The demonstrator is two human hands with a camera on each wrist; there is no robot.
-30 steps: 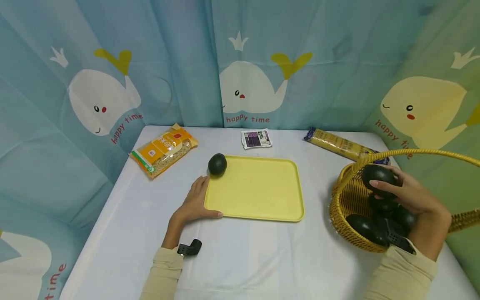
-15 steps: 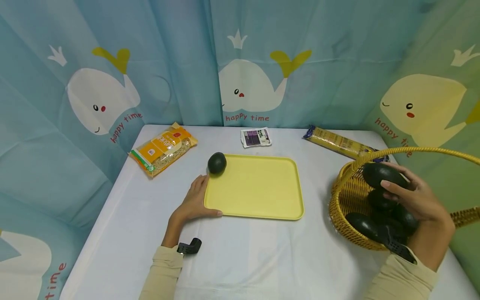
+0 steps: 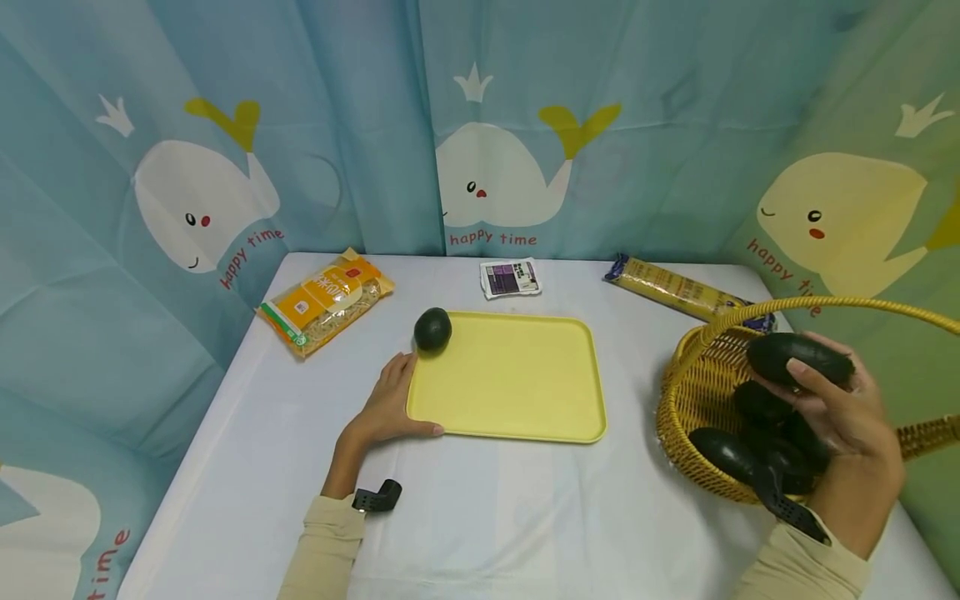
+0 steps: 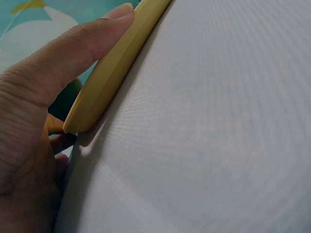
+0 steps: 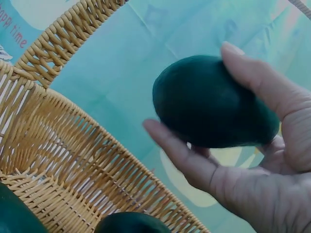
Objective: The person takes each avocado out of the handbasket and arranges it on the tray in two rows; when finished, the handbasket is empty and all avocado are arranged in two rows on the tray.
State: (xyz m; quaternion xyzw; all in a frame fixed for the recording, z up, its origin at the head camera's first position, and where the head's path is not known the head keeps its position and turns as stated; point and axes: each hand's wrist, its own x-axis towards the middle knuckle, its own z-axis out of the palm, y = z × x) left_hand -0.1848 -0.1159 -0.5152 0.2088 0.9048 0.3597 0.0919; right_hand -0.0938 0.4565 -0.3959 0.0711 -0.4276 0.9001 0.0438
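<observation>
My right hand (image 3: 843,400) grips a dark green avocado (image 3: 799,360) between thumb and fingers, held up over the right side of a wicker basket (image 3: 678,417). In the right wrist view the avocado (image 5: 209,104) is lifted above the basket rim. Several more avocados (image 3: 723,452) lie inside the basket, partly hidden by my wrist. My left hand (image 3: 387,406) holds the near left corner of a yellow tray (image 3: 517,379), thumb along the front rim and fingers at the left side. One avocado (image 3: 432,330) sits at the tray's far left corner.
The basket's tall handle (image 3: 840,302) arches over the right hand. At the back lie an orange food packet (image 3: 326,302), a small purple-and-white sachet (image 3: 511,278) and a long yellow pack (image 3: 678,289) close behind the basket. A whale-print curtain (image 3: 360,125) surrounds the table.
My right hand has shifted right with the avocado and turned it, so its long side now shows. The left hand and tray have stayed in place.
</observation>
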